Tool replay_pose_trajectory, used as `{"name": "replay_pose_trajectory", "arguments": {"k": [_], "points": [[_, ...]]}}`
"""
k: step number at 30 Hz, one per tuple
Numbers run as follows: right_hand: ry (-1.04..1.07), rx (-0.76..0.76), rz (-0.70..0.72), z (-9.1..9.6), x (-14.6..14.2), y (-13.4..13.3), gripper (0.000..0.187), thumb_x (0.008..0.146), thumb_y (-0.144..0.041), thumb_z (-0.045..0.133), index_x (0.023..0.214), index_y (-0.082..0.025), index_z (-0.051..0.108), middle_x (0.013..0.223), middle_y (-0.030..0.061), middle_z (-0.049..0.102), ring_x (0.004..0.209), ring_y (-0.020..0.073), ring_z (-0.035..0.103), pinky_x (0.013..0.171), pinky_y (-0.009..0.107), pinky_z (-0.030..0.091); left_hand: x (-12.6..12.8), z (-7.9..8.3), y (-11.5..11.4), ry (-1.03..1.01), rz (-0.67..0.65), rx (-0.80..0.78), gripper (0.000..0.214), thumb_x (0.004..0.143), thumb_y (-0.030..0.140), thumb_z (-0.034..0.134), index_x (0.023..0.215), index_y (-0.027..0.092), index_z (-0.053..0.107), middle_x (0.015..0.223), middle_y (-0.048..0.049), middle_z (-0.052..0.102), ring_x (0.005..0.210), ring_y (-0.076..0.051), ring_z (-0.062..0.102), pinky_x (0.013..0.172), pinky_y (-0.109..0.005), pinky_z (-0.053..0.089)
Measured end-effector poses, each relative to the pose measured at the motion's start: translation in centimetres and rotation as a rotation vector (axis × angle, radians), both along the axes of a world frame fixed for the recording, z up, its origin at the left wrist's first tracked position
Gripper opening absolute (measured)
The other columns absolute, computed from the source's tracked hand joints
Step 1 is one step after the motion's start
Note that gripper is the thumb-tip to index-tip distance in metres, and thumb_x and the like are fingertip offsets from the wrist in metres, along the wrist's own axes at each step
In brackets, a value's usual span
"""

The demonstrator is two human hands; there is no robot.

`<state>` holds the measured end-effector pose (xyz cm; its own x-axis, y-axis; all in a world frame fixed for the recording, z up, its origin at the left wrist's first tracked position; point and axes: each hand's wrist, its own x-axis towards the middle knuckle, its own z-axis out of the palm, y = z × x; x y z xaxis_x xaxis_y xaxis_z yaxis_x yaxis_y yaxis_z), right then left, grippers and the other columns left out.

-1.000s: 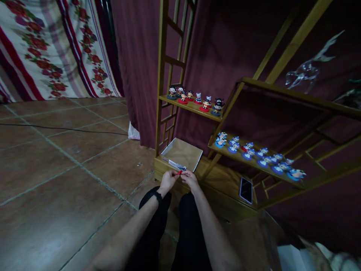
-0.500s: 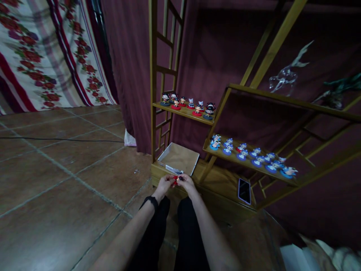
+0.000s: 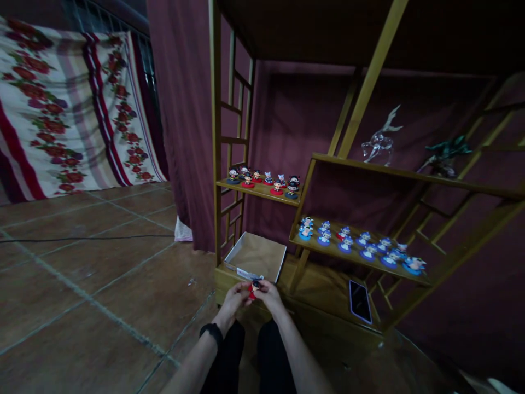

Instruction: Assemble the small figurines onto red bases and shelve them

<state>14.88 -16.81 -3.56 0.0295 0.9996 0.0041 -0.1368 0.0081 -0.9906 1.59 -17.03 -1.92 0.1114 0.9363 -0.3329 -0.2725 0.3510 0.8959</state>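
Between my two hands is a small figurine with a dark top and a red base. My left hand grips it from the left, around the red part. From the other side, the fingers of my right hand pinch it near its dark head. Just beyond my hands sits a shallow open cardboard box on the bottom shelf. Similar figurines on red and dark bases, such as one red-based figurine, stand on the upper left shelf.
Blue and purple figurines fill the middle right shelf. A phone lies on the bottom board at right. Higher up stand a clear glass deer and a green ornament. A dark cable crosses the tiled floor.
My view has tilted up, so the shelves and my hands sit lower in the picture. The figurine has turned more upright between my fingers, still held by both hands.
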Motion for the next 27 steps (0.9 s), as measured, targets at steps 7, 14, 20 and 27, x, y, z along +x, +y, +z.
{"name": "replay_pose_trajectory", "arguments": {"k": [7, 14, 20, 27], "points": [[0.118, -0.043, 0.066, 0.4, -0.4, -0.5, 0.034, 0.049, -0.036, 0.074, 0.076, -0.019, 0.064, 0.067, -0.0008, 0.062, 0.059, 0.0159, 0.057, 0.058, 0.03, 0.047, -0.1, 0.2, -0.4, -0.035, -0.086, 0.064, 0.036, 0.05, 0.025, 0.076, 0.081, 0.015, 0.062, 0.066, -0.0022, 0.067, 0.055, -0.012, 0.062, 0.051, -0.02, 0.046], [0.11, -0.009, 0.09, 0.8, -0.1, -0.9, 0.028, 0.048, -0.034, 0.075, 0.067, -0.018, 0.063, 0.063, -0.0014, 0.062, 0.058, 0.015, 0.057, 0.059, 0.029, 0.045, -0.2, 0.0, -0.4, -0.022, -0.096, 0.079, 0.037, 0.044, 0.033, 0.079, 0.071, 0.012, 0.065, 0.064, -0.0048, 0.067, 0.055, -0.013, 0.062, 0.051, -0.02, 0.045], [0.102, -0.047, -0.014, 0.3, -0.4, -0.7, 0.031, 0.044, -0.037, 0.076, 0.056, -0.019, 0.054, 0.053, -0.0035, 0.057, 0.047, 0.0131, 0.054, 0.054, 0.029, 0.045, 0.1, -0.1, -0.4, -0.03, -0.101, 0.099, 0.033, 0.047, 0.031, 0.079, 0.071, 0.012, 0.065, 0.063, -0.0042, 0.066, 0.053, -0.012, 0.06, 0.051, -0.02, 0.046], [-0.02, -0.074, -0.063, 0.9, -0.2, -1.2, 0.031, 0.047, -0.04, 0.074, 0.051, -0.018, 0.052, 0.045, -0.0054, 0.053, 0.045, 0.0123, 0.053, 0.052, 0.028, 0.044, 0.8, 0.3, -1.1, 0.024, -0.024, 0.143, 0.029, 0.051, 0.031, 0.076, 0.069, 0.012, 0.062, 0.059, -0.0026, 0.064, 0.05, -0.011, 0.059, 0.05, -0.02, 0.045]]}}
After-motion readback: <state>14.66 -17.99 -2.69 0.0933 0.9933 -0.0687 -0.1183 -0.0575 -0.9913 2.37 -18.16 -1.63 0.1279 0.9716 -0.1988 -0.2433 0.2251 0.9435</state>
